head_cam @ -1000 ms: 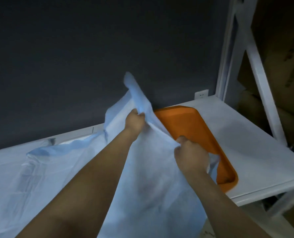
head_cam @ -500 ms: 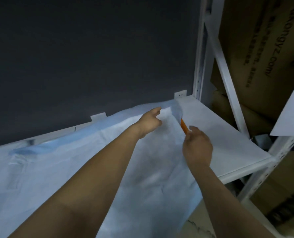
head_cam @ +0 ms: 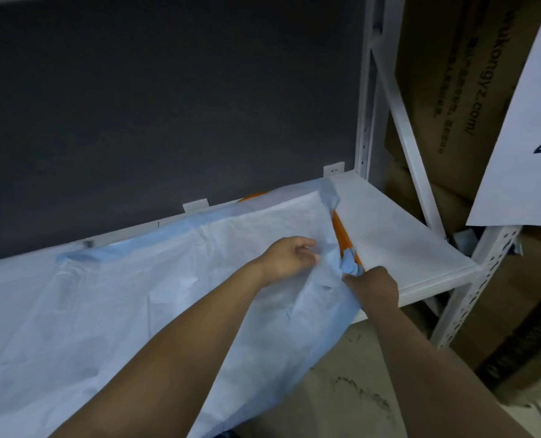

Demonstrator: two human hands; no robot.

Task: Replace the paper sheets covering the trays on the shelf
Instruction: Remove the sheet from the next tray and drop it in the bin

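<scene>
A large pale blue sheet (head_cam: 142, 298) lies spread over the white shelf (head_cam: 399, 245) and hangs over its front edge. It hides most of an orange tray (head_cam: 342, 233); only the tray's right rim and a sliver at the back show. My left hand (head_cam: 289, 256) pinches the sheet near its right side. My right hand (head_cam: 375, 286) grips the bunched right corner of the sheet beside the tray's front right corner.
A dark panel closes the back of the shelf. White uprights (head_cam: 365, 99) stand at the right, with cardboard boxes (head_cam: 459, 90) behind them. A white paper marked 4 (head_cam: 528, 128) hangs at upper right. Grey floor (head_cam: 351, 390) lies below the shelf.
The sheet was lifted off the tray, then laid down over it. Both hands have moved toward the front right corner and now bunch the sheet's edge there.
</scene>
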